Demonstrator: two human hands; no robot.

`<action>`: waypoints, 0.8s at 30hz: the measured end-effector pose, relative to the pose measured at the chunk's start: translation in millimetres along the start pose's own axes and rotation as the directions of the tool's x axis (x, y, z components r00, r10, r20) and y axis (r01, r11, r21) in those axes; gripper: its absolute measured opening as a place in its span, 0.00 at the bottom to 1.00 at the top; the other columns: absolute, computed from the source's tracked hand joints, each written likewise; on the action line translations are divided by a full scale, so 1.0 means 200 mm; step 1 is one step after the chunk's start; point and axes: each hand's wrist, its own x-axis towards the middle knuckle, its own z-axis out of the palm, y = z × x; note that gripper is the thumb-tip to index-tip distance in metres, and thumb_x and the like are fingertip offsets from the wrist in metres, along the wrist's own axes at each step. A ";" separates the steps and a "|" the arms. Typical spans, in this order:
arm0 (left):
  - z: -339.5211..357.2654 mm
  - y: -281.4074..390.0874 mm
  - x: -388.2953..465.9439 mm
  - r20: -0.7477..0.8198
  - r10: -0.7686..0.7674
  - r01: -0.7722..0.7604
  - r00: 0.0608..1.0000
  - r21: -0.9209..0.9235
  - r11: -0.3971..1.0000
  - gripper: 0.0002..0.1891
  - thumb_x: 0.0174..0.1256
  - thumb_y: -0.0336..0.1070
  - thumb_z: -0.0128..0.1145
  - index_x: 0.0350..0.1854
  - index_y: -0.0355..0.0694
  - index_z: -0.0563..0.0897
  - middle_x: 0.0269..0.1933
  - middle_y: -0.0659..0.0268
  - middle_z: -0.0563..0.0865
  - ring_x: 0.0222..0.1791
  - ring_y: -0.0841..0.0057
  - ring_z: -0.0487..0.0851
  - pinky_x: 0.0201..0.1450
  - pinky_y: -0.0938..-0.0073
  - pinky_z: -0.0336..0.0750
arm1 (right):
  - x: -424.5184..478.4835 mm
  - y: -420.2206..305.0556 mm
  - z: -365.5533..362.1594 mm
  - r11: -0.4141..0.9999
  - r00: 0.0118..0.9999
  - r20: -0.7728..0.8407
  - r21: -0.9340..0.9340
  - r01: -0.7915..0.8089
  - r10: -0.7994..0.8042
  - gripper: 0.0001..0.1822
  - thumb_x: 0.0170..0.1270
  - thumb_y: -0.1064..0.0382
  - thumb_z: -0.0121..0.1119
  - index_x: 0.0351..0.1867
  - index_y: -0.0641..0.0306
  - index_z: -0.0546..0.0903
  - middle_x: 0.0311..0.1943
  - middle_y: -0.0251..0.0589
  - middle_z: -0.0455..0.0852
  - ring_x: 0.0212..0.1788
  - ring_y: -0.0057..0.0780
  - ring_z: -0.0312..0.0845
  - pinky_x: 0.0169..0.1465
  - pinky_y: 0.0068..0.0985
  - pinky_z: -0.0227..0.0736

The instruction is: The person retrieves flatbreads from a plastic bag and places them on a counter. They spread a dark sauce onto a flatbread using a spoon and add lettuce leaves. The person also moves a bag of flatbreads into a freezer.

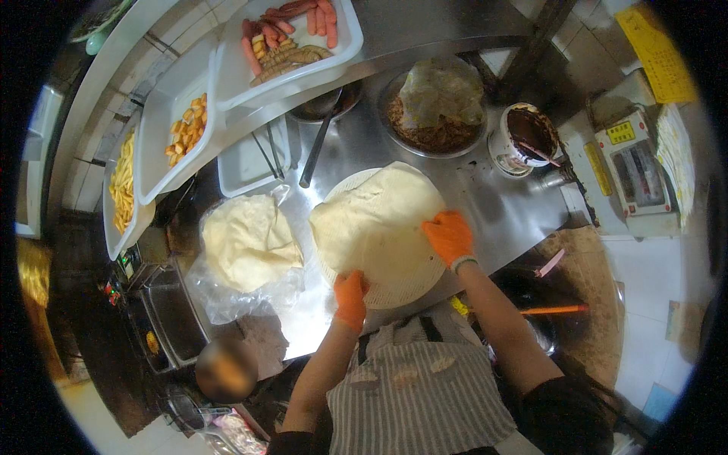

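A thin, pale sheet of dough [381, 210] lies over a round white slatted tray [406, 290] on the steel table [483, 193]. The orange-gloved fingers of my right hand [450, 236] pinch the sheet's right edge. At its near edge, my left hand [350, 298], gloved the same way, has its fingers closed on the dough. The sheet's far side is folded and uneven, and the tray's rim shows around the near side. To the left, more pale dough sheets [250, 242] rest in a heap on a clear plastic bag [242, 304].
Tongs [267, 151] lie over a white tray [250, 176], beside a dark-handled pan or ladle [315, 148]. Behind are a steel bowl [392, 139] of brown crumbly food and a sauce bucket [520, 153]. White tubs [176, 62] of sausages, fried cubes and fries overhang the left.
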 end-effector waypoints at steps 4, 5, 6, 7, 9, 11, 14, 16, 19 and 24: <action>-0.13 -0.03 -0.12 0.053 -0.113 0.107 0.992 0.112 0.988 0.09 0.66 0.33 0.63 0.42 0.38 0.77 0.35 0.63 0.82 0.29 0.72 0.81 0.33 0.70 0.80 | -0.08 0.17 0.06 0.886 0.986 0.147 0.465 -0.001 -0.076 0.23 0.62 0.45 0.65 0.45 0.64 0.85 0.43 0.44 0.84 0.51 0.40 0.80 0.54 0.35 0.75; -0.20 -0.09 -0.11 0.048 -0.150 0.140 0.988 0.158 0.977 0.10 0.65 0.33 0.63 0.44 0.37 0.78 0.37 0.62 0.83 0.32 0.72 0.83 0.34 0.71 0.80 | -0.14 0.15 0.03 0.751 0.965 0.263 0.637 -0.174 0.001 0.24 0.63 0.46 0.66 0.47 0.65 0.84 0.43 0.43 0.84 0.51 0.39 0.80 0.54 0.34 0.75; -0.26 -0.18 -0.04 -0.063 0.082 -0.061 0.995 0.279 0.958 0.12 0.65 0.33 0.63 0.48 0.37 0.78 0.40 0.60 0.84 0.36 0.70 0.84 0.38 0.70 0.81 | -0.19 0.10 -0.05 0.565 0.922 0.384 0.751 -0.343 0.050 0.24 0.63 0.47 0.66 0.50 0.65 0.83 0.43 0.42 0.83 0.50 0.37 0.80 0.54 0.34 0.75; -0.27 -0.20 0.01 -0.136 0.323 -0.241 0.936 0.419 0.875 0.15 0.65 0.32 0.64 0.51 0.37 0.78 0.43 0.59 0.85 0.41 0.67 0.85 0.41 0.69 0.81 | -0.22 0.06 -0.11 0.627 0.915 0.399 0.700 -0.341 0.052 0.26 0.63 0.47 0.67 0.53 0.65 0.81 0.44 0.42 0.83 0.51 0.38 0.80 0.55 0.33 0.75; -0.25 -0.18 0.07 -0.004 0.624 -0.472 0.782 0.649 0.596 0.21 0.63 0.32 0.63 0.58 0.37 0.77 0.51 0.56 0.84 0.51 0.62 0.83 0.52 0.63 0.78 | -0.24 0.03 -0.19 0.736 0.903 0.424 0.590 -0.331 0.066 0.30 0.62 0.47 0.69 0.58 0.65 0.78 0.46 0.43 0.82 0.52 0.39 0.80 0.59 0.33 0.74; 0.10 0.28 -0.05 0.354 0.661 -0.643 0.661 0.721 0.258 0.27 0.62 0.33 0.63 0.65 0.39 0.75 0.60 0.54 0.80 0.61 0.58 0.77 0.66 0.55 0.71 | -0.26 0.18 -0.03 0.753 0.975 0.195 0.626 -0.204 0.102 0.33 0.61 0.48 0.70 0.63 0.63 0.76 0.51 0.47 0.82 0.53 0.40 0.80 0.60 0.32 0.74; 0.33 0.45 0.12 0.680 0.583 -0.683 0.445 0.679 -0.270 0.23 0.62 0.35 0.63 0.61 0.43 0.79 0.59 0.57 0.82 0.60 0.56 0.79 0.70 0.53 0.65 | -0.30 0.11 -0.05 0.871 0.992 0.102 0.478 -0.112 0.072 0.33 0.63 0.51 0.66 0.69 0.60 0.74 0.58 0.52 0.82 0.57 0.44 0.81 0.62 0.36 0.74; 0.44 0.47 0.29 0.794 0.570 -0.652 0.213 0.550 -0.522 0.20 0.63 0.37 0.62 0.58 0.45 0.81 0.56 0.59 0.85 0.58 0.58 0.81 0.71 0.52 0.63 | -0.31 0.10 -0.08 0.940 0.995 0.100 0.340 -0.038 0.004 0.32 0.65 0.52 0.63 0.71 0.56 0.73 0.60 0.52 0.84 0.60 0.46 0.81 0.63 0.39 0.74; 0.48 0.55 0.45 0.786 0.292 -0.613 0.545 0.611 -0.500 0.16 0.66 0.40 0.59 0.55 0.46 0.84 0.51 0.57 0.88 0.54 0.58 0.84 0.64 0.55 0.71 | -0.29 0.18 -0.05 0.981 0.990 0.105 0.176 0.076 -0.096 0.31 0.66 0.52 0.60 0.72 0.49 0.73 0.60 0.48 0.85 0.62 0.47 0.80 0.65 0.42 0.73; 0.28 0.69 0.63 0.439 0.516 -0.568 0.736 0.814 0.118 0.19 0.68 0.50 0.60 0.52 0.43 0.86 0.41 0.50 0.89 0.49 0.50 0.86 0.55 0.55 0.79 | -0.26 0.17 -0.15 0.996 0.976 0.208 0.045 -0.077 0.066 0.30 0.66 0.51 0.59 0.71 0.45 0.74 0.63 0.48 0.82 0.63 0.46 0.79 0.65 0.42 0.73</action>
